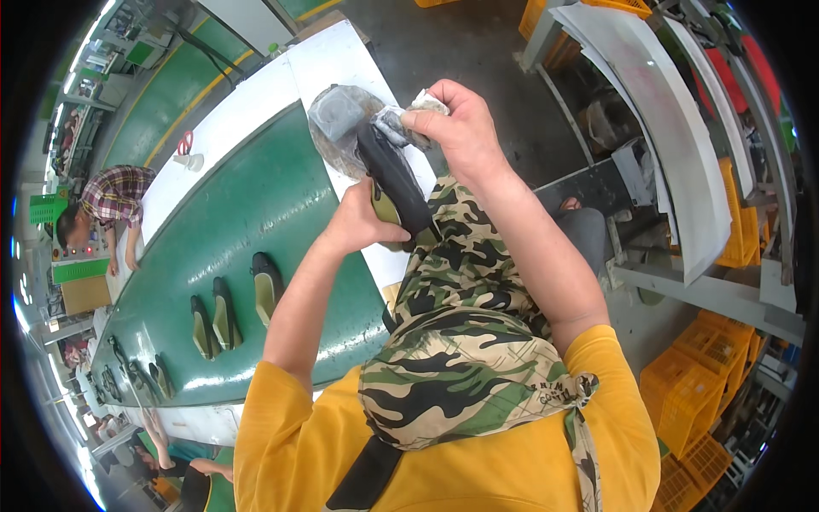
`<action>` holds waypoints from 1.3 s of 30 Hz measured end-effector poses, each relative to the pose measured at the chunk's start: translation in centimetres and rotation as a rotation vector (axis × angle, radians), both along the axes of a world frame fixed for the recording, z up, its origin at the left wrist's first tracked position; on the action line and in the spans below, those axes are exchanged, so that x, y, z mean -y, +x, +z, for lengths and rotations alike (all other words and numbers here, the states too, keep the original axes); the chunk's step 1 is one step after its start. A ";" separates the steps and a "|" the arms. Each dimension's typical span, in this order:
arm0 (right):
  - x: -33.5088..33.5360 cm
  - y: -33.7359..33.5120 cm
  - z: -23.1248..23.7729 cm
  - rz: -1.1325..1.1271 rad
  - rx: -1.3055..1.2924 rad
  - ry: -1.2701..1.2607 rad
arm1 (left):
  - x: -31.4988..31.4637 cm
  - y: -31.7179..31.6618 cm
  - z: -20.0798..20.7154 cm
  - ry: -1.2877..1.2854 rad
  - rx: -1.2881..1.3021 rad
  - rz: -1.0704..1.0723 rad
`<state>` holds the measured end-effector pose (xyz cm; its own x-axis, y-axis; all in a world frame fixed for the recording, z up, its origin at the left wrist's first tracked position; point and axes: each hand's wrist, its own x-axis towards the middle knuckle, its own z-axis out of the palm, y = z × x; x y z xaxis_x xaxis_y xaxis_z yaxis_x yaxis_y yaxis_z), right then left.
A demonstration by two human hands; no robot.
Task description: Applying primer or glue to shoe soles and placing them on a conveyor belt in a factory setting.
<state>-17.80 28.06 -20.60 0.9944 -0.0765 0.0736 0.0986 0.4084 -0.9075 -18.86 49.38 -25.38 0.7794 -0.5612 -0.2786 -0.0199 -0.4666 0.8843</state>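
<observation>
The left hand (358,224) is closed around the heel end of a black flat shoe (394,183), holding it sole-up over the white edge of the conveyor table (337,64), while the right hand (456,128) pinches a crumpled grey rag (403,119) between thumb and fingers and presses it on the toe end. Judging by this, the wiping of this shoe is under way and not finished; further shoes (226,309) lie in a loose row on the green belt (256,205), well apart from the hands, and whether they are already cleaned cannot be told. The shoe looks matt and smooth, with an olive lining showing at the left hand. The rag is soft and wrinkled. Just beside the toe lies a round, grey, smeared pad or dish (337,124). A camouflage apron (465,341) covers the lap.
</observation>
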 end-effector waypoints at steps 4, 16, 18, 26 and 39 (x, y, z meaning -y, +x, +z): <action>0.5 0.9 0.0 -0.032 0.017 0.004 | 0.5 0.1 2.0 -0.169 -0.138 -0.074; 1.8 1.4 -1.9 -0.093 0.084 0.041 | 1.6 0.4 2.6 -0.480 -0.464 -0.141; 1.9 1.2 -2.0 -0.091 0.090 0.056 | 1.7 0.3 2.3 -0.507 -0.504 -0.128; 3.3 -0.5 -3.1 0.021 0.076 0.062 | 2.7 0.2 1.3 -0.563 -0.638 -0.079; 5.5 -4.8 -5.3 0.188 0.021 0.100 | 4.3 0.1 -0.4 -0.736 -0.771 0.100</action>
